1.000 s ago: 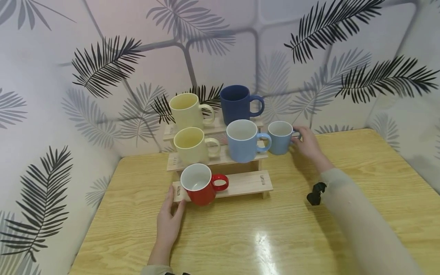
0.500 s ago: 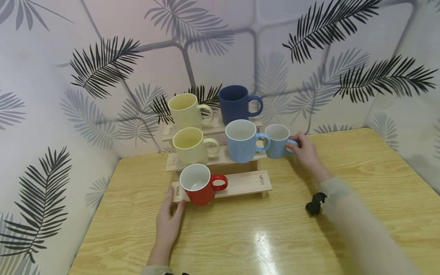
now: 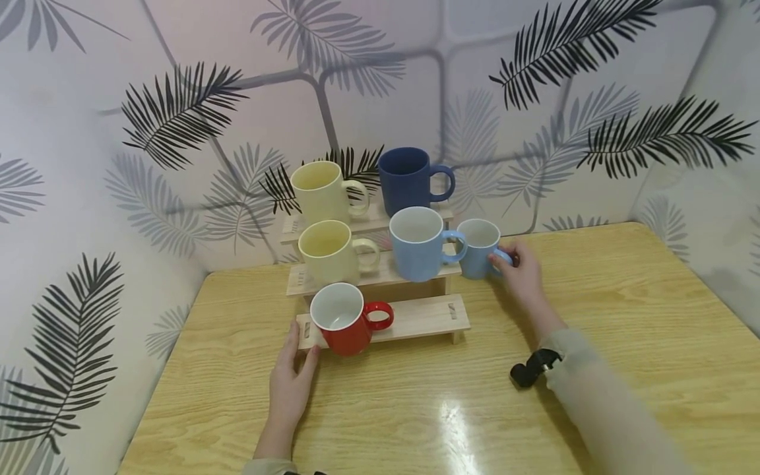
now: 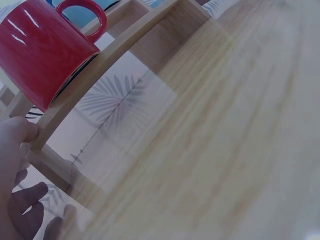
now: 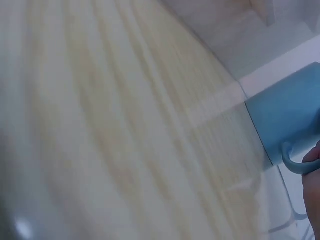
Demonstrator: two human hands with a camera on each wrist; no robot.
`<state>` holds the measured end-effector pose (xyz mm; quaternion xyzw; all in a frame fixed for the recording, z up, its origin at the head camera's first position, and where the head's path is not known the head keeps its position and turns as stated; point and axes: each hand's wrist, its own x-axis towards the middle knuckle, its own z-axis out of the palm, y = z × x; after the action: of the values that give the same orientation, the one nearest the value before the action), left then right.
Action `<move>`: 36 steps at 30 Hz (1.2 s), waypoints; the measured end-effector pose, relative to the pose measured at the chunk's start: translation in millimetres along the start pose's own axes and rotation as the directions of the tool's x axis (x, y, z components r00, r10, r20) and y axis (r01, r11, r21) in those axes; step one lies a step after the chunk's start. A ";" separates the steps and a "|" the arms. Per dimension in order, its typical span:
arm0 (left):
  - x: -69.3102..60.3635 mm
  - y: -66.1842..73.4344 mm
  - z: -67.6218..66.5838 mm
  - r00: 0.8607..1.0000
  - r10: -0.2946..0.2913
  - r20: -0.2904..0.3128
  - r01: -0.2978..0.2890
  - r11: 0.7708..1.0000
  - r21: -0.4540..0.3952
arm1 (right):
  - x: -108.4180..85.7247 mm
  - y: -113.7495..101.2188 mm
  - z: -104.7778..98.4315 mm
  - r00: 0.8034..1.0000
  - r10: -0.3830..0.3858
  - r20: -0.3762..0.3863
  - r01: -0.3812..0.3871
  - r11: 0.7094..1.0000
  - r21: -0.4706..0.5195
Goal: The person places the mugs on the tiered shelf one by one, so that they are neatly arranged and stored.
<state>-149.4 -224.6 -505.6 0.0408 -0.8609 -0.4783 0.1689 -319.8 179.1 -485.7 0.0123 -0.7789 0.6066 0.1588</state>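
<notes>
In the head view, my right hand [image 3: 522, 274] pinches the handle of a small light blue mug [image 3: 476, 254], right of the wooden tiered rack [image 3: 424, 316]. This mug is upright; whether its base touches the table I cannot tell. My left hand [image 3: 289, 386] holds the left end of the rack's lowest board, thumb at the front edge. A red mug [image 3: 350, 333] stands on that board beside it. The middle tier carries a yellow mug [image 3: 329, 260] and a larger light blue mug [image 3: 417, 254]. On the top tier are another yellow mug [image 3: 320, 198] and a dark blue mug [image 3: 406, 188].
The rack stands on a wood-grain table [image 3: 380, 409], close to a leaf-patterned wall [image 3: 380, 86]. The lowest board's right part is bare. A black camera [image 3: 531, 369] is strapped to my right wrist.
My right hand has brought the small light blue mug slightly left and nearer to me, and its handle has turned frontward. My left hand and the rack stay in place.
</notes>
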 end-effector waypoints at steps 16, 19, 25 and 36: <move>-1.3 0.4 0.6 1.000 0.011 0.003 -0.011 1.000 -0.015 | -33.5 -4.7 0.0 0.989 0.091 -0.114 -0.055 0.957 0.284; -0.4 -0.7 1.0 1.000 0.021 -0.007 -0.021 1.000 -0.008 | -36.4 -10.9 -3.2 0.993 0.073 -0.095 -0.047 0.967 0.250; 0.2 -0.7 0.9 1.000 0.015 -0.009 -0.015 1.000 -0.010 | -49.5 -37.8 -13.9 0.998 0.044 -0.034 -0.037 0.983 0.177; 0.8 -0.8 0.7 1.000 0.026 -0.007 -0.026 0.999 -0.019 | -64.1 -44.9 -35.5 0.999 -0.047 -0.013 0.048 0.996 0.069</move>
<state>-150.5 -224.6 -506.4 0.0297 -0.8561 -0.4842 0.1782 -241.2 189.8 -452.6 0.0328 -0.7559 0.6294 0.1771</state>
